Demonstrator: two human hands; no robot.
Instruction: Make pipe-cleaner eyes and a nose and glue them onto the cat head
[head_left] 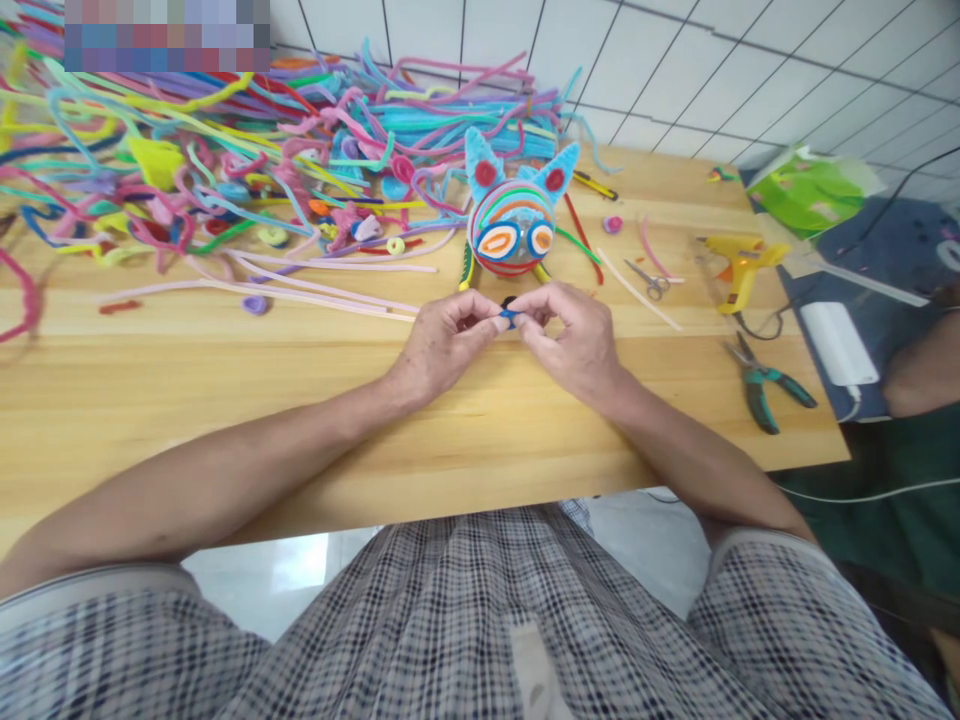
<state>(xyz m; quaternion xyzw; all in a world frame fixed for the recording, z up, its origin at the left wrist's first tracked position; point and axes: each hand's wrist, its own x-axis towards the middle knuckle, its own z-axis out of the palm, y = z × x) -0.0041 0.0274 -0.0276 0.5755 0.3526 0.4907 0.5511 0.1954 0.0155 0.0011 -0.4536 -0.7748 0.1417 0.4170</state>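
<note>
Between my fingertips is a small dark blue piece of pipe cleaner, its shape largely covered by the fingers. My left hand pinches it from the left, and my right hand pinches it from the other side. Just beyond them stands a pipe-cleaner animal head with light blue ears, red ear centres, striped bands and large ringed eyes. Pliers with yellow and green handles lie partly hidden behind the animal head and my left hand.
A big heap of coloured pipe cleaners covers the back left of the wooden table. On the right lie small scissors, a yellow glue gun, green-handled pliers and a white power bank. Another person's arm shows at the right edge.
</note>
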